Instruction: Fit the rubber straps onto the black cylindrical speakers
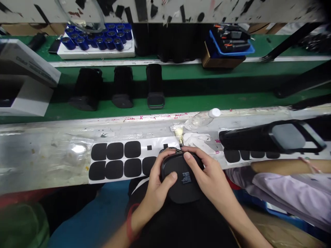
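Both of my hands hold a black device [178, 187] close to my body at the bench edge. Its rounded-square end panel faces up and carries small printed text; a perforated edge shows at the far side. My left hand [160, 182] grips the left side, thumb resting on the panel. On the other side, my right hand [207, 170] wraps the top right corner, with its thumb on the panel near the far edge. Just left lies a white sheet [144, 148] bearing several black rounded-square stickers [132, 149]. A brush-like tool with pale bristles [179, 133] lies beyond my fingertips.
A see-through bottle [203, 118] lies beside crumpled white tissue [198, 139]. Black cylindrical units [155, 86] stand on the green belt [181, 100]. Rightward, another person's arm [279, 167] reaches near a large black unit [258, 136]. Blue cylinders [100, 43] sit on the shelf.
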The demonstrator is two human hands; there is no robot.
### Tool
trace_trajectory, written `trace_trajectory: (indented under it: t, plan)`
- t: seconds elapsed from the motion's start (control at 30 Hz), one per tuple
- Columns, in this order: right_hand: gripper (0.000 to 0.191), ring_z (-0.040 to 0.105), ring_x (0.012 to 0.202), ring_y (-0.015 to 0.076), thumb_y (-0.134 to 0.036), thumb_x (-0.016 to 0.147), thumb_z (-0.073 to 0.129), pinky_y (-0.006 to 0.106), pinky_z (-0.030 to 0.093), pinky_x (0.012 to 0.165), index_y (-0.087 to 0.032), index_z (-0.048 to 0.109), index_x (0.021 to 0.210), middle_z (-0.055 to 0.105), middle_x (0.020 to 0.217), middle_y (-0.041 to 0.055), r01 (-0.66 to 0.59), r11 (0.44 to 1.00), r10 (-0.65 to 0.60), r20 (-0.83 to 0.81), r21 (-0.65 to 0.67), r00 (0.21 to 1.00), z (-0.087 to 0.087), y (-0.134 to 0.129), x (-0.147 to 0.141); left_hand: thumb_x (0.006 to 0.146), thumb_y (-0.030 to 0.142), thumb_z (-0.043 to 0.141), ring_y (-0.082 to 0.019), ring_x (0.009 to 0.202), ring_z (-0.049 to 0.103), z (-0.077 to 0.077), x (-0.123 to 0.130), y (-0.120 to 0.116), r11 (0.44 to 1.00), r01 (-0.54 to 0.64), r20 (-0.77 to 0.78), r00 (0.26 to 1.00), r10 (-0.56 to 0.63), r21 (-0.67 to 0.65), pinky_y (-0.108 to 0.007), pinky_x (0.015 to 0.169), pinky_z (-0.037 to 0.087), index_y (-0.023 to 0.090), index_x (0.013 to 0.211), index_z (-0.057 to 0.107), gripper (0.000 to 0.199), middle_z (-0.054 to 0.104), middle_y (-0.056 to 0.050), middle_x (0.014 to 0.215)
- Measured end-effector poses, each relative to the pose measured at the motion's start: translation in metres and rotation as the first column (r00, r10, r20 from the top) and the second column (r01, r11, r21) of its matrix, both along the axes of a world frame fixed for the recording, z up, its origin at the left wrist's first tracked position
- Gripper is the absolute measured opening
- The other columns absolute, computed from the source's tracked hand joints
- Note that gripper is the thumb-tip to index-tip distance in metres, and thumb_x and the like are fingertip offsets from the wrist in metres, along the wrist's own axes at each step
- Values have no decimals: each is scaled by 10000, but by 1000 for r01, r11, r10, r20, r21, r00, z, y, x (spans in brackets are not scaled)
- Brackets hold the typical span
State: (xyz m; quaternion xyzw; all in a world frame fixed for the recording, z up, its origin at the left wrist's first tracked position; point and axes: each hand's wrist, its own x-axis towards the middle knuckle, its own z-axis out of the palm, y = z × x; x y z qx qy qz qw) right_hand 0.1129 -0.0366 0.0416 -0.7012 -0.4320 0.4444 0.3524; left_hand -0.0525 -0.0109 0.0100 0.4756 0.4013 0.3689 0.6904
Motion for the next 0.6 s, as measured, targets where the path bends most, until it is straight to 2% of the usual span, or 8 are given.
trace_trajectory:
  t: [0.03, 0.1, 0.2, 0.27, 0.37, 0.43, 0.5, 0.6]
  plan:
    - [457, 649, 1115, 277, -589, 939, 477, 500, 496, 1015, -238, 649, 1175, 697, 1198, 101, 13, 1000, -13, -30, -1, 999, -1, 2, -2, 904, 386, 609, -233, 1270, 488, 2, 3, 1, 998, -48, -25, 999, 47, -30, -329, 1091, 357, 277, 1185, 599, 302, 587, -15, 1290]
    - [451, 571, 1252, 260, -556, 964, 451, 510, 409, 1119, -254, 619, 1255, 639, 1323, 83, -9, 1000, 12, -118, 27, 993, -4, 1, 2, 926, 412, 577, -228, 1179, 549, 5, 8, 4, 989, -114, -64, 992, 108, -96, -330, 1030, 402, 267, 1107, 631, 238, 618, -16, 1218]
    - [474, 329, 1453, 198, -485, 979, 476, 470, 245, 1223, -320, 474, 1422, 420, 1543, 7, -130, 991, 130, -305, 20, 943, -9, -11, 19, 936, 450, 552, -238, 1147, 573, 6, 10, 7, 982, -132, -70, 990, 124, -133, -346, 1011, 414, 269, 1089, 639, 253, 623, -16, 1206]
    - [604, 192, 1499, 159, -425, 964, 540, 432, 191, 1233, -375, 291, 1512, 228, 1628, -35, -240, 970, 229, -421, 26, 878, -13, -20, 27, 953, 447, 524, -233, 1164, 569, 5, 8, 8, 985, -121, -70, 991, 112, -126, -351, 1035, 398, 278, 1100, 634, 250, 618, -13, 1218]
    - [983, 120, 1514, 180, -373, 864, 702, 451, 194, 1219, -410, -8, 1543, 11, 1662, -13, -332, 941, 324, -460, 67, 827, -18, -28, 27, 914, 435, 600, -237, 1196, 552, 5, -1, 12, 998, 11, -44, 999, -14, -66, -358, 1046, 400, 282, 1184, 586, 311, 583, -29, 1279]
    - [1144, 129, 1515, 215, -371, 786, 782, 474, 219, 1209, -411, -81, 1535, -17, 1663, 22, -318, 946, 311, -424, 56, 851, -18, -30, 23, 769, 409, 778, -264, 1256, 510, 6, -9, 18, 986, 167, -4, 986, -168, -19, -372, 1061, 403, 300, 1290, 500, 600, 517, -44, 1370]
    - [1169, 153, 1511, 229, -372, 751, 812, 456, 281, 1196, -408, -51, 1539, 37, 1661, 42, -294, 956, 278, -397, 21, 875, -15, -30, 18, 621, 334, 893, -288, 1328, 445, 6, -16, 23, 956, 294, 0, 956, -294, 1, -389, 1105, 373, 329, 1361, 417, 879, 441, -46, 1445]
    - [1033, 204, 1499, 239, -371, 782, 781, 409, 391, 1152, -376, 72, 1533, 159, 1640, 62, -280, 960, 260, -394, 6, 882, -10, -28, 14, 631, 266, 886, -277, 1325, 456, 7, -21, 25, 936, 349, -13, 937, -350, -32, -388, 1101, 385, 355, 1363, 409, 878, 438, -36, 1448]
